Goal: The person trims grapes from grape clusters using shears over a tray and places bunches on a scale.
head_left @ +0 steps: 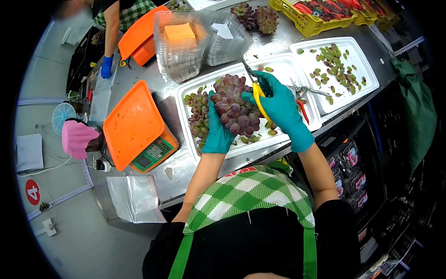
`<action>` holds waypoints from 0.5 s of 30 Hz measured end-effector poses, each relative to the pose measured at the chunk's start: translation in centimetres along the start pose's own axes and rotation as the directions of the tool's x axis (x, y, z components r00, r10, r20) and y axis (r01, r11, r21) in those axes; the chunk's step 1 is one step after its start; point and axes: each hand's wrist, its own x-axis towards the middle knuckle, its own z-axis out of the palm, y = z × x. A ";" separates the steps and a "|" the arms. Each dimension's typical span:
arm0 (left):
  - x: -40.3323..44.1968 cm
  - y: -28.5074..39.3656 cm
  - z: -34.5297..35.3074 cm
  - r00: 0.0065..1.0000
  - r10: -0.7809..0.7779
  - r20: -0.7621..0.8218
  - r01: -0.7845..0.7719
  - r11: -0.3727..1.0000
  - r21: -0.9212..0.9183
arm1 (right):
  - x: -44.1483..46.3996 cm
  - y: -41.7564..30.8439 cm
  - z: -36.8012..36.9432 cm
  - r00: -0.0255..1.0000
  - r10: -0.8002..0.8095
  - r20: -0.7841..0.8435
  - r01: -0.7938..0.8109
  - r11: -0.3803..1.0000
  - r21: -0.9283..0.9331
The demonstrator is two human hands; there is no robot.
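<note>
Over a white tray (pixel 241 149), my gloved left hand (pixel 217 131) holds a bunch of dark purple grapes (pixel 236 104) from its left side. My gloved right hand (pixel 282 106) is closed round the yellow handles of scissors (pixel 259 99), whose blades point up and away. Its fingers reach the bunch's right side. Another bunch of greenish-red grapes (pixel 199 114) lies in the tray's left part, and loose grapes lie beneath my hands. Pliers-like snips (pixel 309 89) with a red handle rest at the tray's right.
An orange scale (pixel 134 125) stands left, with plastic bags (pixel 134 197) below it. Stacked clear containers (pixel 181 46) stand beyond the tray. A second tray (pixel 367 95) holds loose grapes. A co-worker's blue-gloved hand (pixel 107 67) is at upper left, near a yellow crate (pixel 309 28) farther right.
</note>
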 end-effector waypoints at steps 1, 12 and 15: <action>0.4 -0.2 -1.3 0.995 -0.040 0.086 0.049 0.994 -0.099 | 0.4 0.5 -0.1 1.000 -0.014 -0.023 0.012 0.999 -0.047; 1.3 -0.4 -2.0 0.982 -0.051 0.183 0.115 0.926 -0.359 | -1.7 1.3 -0.8 0.970 -0.219 -0.102 0.213 0.975 -0.069; -0.9 -0.4 1.8 0.994 -0.021 -0.110 0.023 1.000 0.018 | -2.6 0.5 -0.1 0.973 -0.226 -0.034 0.218 0.961 -0.170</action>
